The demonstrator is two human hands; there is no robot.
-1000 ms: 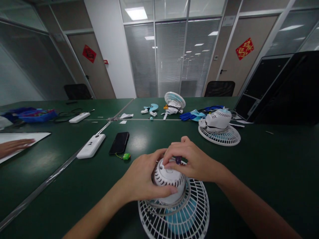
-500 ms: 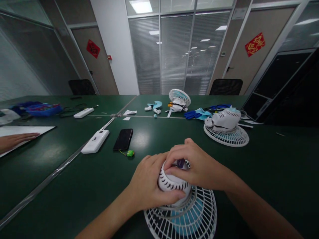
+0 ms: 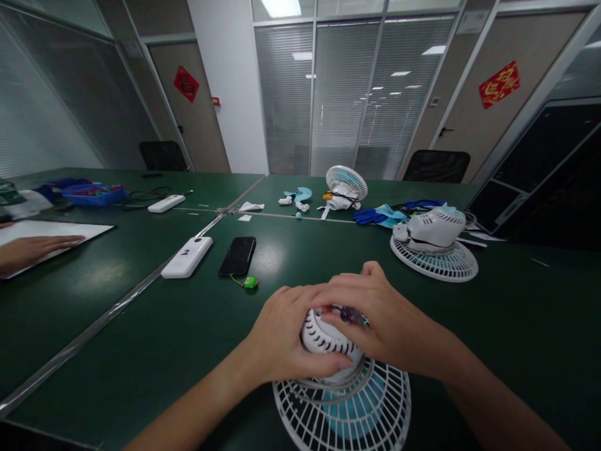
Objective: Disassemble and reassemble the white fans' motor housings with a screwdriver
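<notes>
A small fan lies with its white round grille down on the table and its slotted white motor housing upward. Light blue blades show through the bars. My left hand is wrapped round the housing from the left, thumb across its near side. Over the top of the housing, my right hand is closed with its fingertips near the rim. Between its fingers shows a small tool with a see-through purple handle; its tip is hidden.
Left of the fan lie a black phone with a green charm and a white power bank. Another fan lies at right, one more farther back. Another person's hand rests on a white board at far left.
The view has shifted slightly. My right hand has turned and moved a little to the right, showing more of the purple handle. My left hand keeps its hold on the housing.
</notes>
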